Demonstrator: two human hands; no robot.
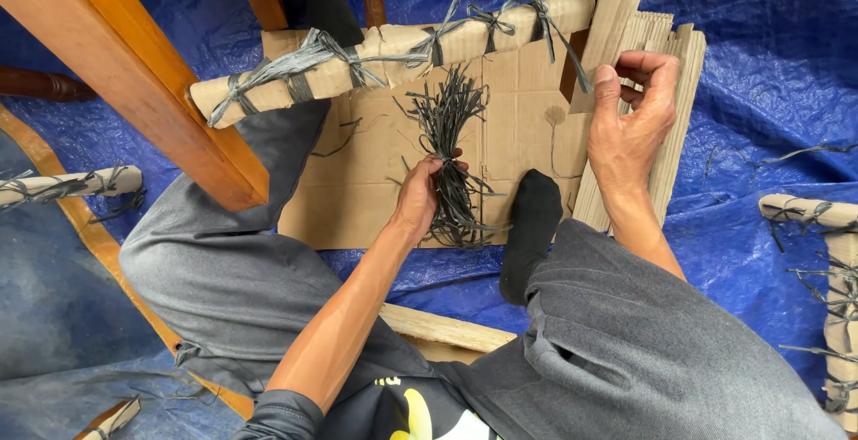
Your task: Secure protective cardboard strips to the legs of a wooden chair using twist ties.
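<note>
Blue tarp [769, 65], left hand [418, 197] gripping strips [450, 127], right hand [633, 123] seemingly pinching cardboard [666, 150]

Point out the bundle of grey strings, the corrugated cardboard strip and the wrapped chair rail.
bundle of grey strings [444, 114]: head view, on the splayed upper ends.
corrugated cardboard strip [681, 83]: head view, on its ribbed right edge.
wrapped chair rail [393, 47]: head view, on the cardboard wrapping mid-length.

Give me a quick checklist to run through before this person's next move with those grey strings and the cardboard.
1. Left hand grips the bundle of grey strings: ok.
2. Right hand holds the corrugated cardboard strip: ok.
3. Wrapped chair rail tied at several spots: ok.
4. Knots tight: cannot tell.
5. Flat cardboard sheet lies under the work: ok.
6. Socked foot clear of the strings: not ok, it lies right beside them.
</note>
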